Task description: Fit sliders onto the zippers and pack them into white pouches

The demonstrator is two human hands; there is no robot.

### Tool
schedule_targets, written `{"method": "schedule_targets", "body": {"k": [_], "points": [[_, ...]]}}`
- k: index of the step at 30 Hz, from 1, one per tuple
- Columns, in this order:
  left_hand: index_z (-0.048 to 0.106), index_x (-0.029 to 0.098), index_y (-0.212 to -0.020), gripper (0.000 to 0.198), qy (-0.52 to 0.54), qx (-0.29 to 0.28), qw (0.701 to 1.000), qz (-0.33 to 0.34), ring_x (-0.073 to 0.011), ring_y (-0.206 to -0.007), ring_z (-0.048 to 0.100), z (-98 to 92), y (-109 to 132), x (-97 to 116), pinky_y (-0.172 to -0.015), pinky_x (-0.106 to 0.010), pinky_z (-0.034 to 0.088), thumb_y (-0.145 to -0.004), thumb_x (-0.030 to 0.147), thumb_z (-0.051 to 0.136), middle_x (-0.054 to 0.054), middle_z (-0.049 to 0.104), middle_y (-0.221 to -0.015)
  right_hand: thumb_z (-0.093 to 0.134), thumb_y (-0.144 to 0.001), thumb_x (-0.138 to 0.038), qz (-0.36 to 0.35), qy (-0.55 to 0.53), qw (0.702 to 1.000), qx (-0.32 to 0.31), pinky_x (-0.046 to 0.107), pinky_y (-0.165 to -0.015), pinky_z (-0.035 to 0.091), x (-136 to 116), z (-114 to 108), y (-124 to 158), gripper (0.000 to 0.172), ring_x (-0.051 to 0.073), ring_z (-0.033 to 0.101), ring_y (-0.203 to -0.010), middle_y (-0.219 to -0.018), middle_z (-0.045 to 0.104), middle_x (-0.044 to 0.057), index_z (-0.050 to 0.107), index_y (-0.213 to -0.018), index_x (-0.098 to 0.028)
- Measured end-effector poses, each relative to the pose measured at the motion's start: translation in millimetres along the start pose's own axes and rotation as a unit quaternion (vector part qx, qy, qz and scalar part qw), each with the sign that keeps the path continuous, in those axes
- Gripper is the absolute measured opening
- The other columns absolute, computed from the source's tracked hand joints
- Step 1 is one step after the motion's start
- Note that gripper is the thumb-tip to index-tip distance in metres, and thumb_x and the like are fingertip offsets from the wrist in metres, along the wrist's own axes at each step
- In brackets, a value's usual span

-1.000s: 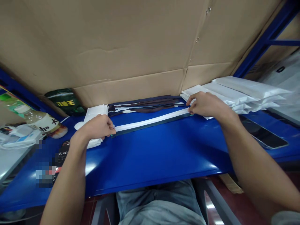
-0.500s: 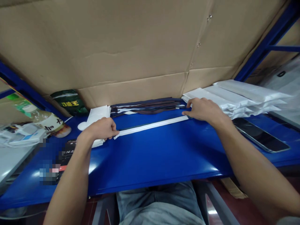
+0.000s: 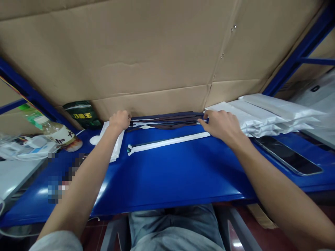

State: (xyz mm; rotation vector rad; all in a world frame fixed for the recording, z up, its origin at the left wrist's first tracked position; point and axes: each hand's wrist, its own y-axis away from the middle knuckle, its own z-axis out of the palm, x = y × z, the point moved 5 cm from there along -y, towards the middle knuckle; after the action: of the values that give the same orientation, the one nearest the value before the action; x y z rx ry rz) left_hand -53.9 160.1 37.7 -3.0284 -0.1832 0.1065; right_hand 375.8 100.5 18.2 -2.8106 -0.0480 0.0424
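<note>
Strips [image 3: 167, 120] between hands [image 3: 222, 124]; green pouch [image 3: 83, 114], contents hidden, near labelled bottle [image 3: 62, 136].

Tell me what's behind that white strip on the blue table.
Along the far side of the white strip shows a thin dark edge; farther back, a pile of mostly dark strips lies before a cardboard panel. The pile hides whatever is beneath.

left hand [image 3: 120, 120] off left end of white zipper [image 3: 167, 141], now higher in frame, at left end of dark strip pile [image 3: 172, 122], upper centre. right hand [image 3: 222, 123] slightly up and left, fingertips now at pile's right end. zipper's split left end, pinched earlier, now bare near centre. left sleeve [image 3: 59, 240] now showing, lower left.
</note>
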Motion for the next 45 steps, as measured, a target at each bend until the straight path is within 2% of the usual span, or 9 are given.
{"method": "schedule_targets", "body": {"k": [7, 13, 16, 18, 21, 25, 30, 41, 45], "points": [[0.08, 0.018, -0.116, 0.028, -0.018, 0.002, 1.0, -0.002, -0.0444, -0.121, 0.065, 7.0, -11.5, 10.3, -0.102, -0.054, 0.047, -0.095, 0.028, 0.064, -0.026, 0.07, -0.132, 0.053, -0.103, -0.06, -0.017, 0.002, 1.0, 0.006, 0.051, -0.083, 0.053, -8.4, -5.2, 3.4, 0.056, 0.043, 0.074, -0.096, -0.099, 0.077, 0.025, 0.069, -0.133, -0.016], [0.078, 0.016, -0.122, 0.042, -0.003, 0.101, 0.995, -0.016, -0.048, -0.119, 0.067, -11.1, 14.4, 6.4, -0.099, -0.058, 0.049, -0.105, 0.04, 0.049, -0.028, 0.073, -0.123, 0.06, -0.101, -0.057, -0.041, -0.049, 0.998, 0.011, 0.052, -0.088, 0.053, -19.5, -5.1, 6.8, 0.051, 0.043, 0.074, -0.098, -0.092, 0.077, 0.021, 0.069, -0.132, -0.017], [0.078, 0.019, -0.124, 0.042, 0.071, 0.188, 0.979, 0.024, -0.0403, -0.114, 0.072, -22.1, 43.1, 16.4, -0.099, -0.051, 0.052, -0.109, 0.043, 0.047, -0.02, 0.079, -0.115, 0.063, -0.1, -0.052, -0.075, -0.141, 0.987, 0.016, 0.045, -0.082, 0.053, -29.4, -3.7, 9.0, 0.041, 0.035, 0.074, -0.086, -0.085, 0.077, 0.012, 0.072, -0.125, -0.021], [0.079, 0.02, -0.12, 0.035, 0.161, 0.25, 0.951, 0.087, -0.0308, -0.106, 0.077, -27.2, 69.5, 32.2, -0.098, -0.042, 0.055, -0.108, 0.041, 0.053, -0.013, 0.082, -0.107, 0.065, -0.1, -0.048, -0.118, -0.245, 0.962, 0.009, 0.039, -0.077, 0.053, -40.9, -2.2, 13.1, 0.031, 0.028, 0.073, -0.08, -0.084, 0.078, 0.007, 0.075, -0.115, -0.023], [0.081, 0.022, -0.11, 0.024, 0.271, 0.293, 0.899, 0.183, -0.0212, -0.094, 0.08, -27.9, 111.4, 63.6, -0.09, -0.031, 0.06, -0.106, 0.037, 0.063, -0.005, 0.084, -0.102, 0.067, -0.099, -0.047, -0.187, -0.416, 0.889, -0.034, 0.035, -0.077, 0.053, -64.4, 1.0, 23.8, 0.027, 0.023, 0.072, -0.082, -0.091, 0.08, 0.005, 0.079, -0.102, -0.023], [0.081, 0.023, -0.104, 0.016, 0.33, 0.275, 0.854, 0.295, -0.0183, -0.094, 0.081, -21.8, 152.4, 104.0, -0.084, -0.028, 0.063, -0.104, 0.031, 0.067, -0.001, 0.085, -0.105, 0.071, -0.098, -0.053, -0.219, -0.573, 0.777, -0.142, 0.033, -0.079, 0.056, -94.0, 9.9, 38.4, 0.035, 0.021, 0.074, -0.086, -0.098, 0.081, 0.006, 0.08, -0.107, -0.02], [0.078, 0.024, -0.106, 0.011, 0.337, 0.259, 0.813, 0.399, -0.0154, -0.091, 0.081, -15.0, 167.9, 125.2, -0.085, -0.027, 0.062, -0.105, 0.021, 0.067, 0.001, 0.085, -0.106, 0.075, -0.096, -0.055, -0.201, -0.638, 0.724, -0.169, 0.032, -0.079, 0.057, -104.6, 18.7, 43.8, 0.037, 0.019, 0.073, -0.08, -0.088, 0.079, 0.005, 0.078, -0.096, -0.018], [0.07, 0.024, -0.103, 0.013, 0.358, 0.244, 0.805, 0.405, -0.0137, -0.085, 0.078, -12.4, 166.9, 128.4, -0.082, -0.026, 0.059, -0.099, 0.012, 0.069, 0.003, 0.081, -0.095, 0.069, -0.102, -0.049, -0.224, -0.637, 0.721, -0.155, 0.033, -0.08, 0.057, -105.2, 21.2, 51.1, 0.03, 0.02, 0.074, -0.083, -0.087, 0.077, 0.005, 0.074, -0.101, -0.02], [0.067, 0.023, -0.106, 0.014, 0.432, 0.183, 0.813, 0.344, -0.0141, -0.081, 0.077, -7.9, 162.9, 129.9, -0.08, -0.027, 0.063, -0.097, 0.023, 0.077, 0.002, 0.077, -0.093, 0.063, -0.105, -0.044, -0.232, -0.593, 0.764, -0.097, 0.03, -0.073, 0.052, -105.4, 13.9, 52.9, 0.026, 0.017, 0.07, -0.077, -0.084, 0.076, 0.003, 0.072, -0.099, -0.021]]}}
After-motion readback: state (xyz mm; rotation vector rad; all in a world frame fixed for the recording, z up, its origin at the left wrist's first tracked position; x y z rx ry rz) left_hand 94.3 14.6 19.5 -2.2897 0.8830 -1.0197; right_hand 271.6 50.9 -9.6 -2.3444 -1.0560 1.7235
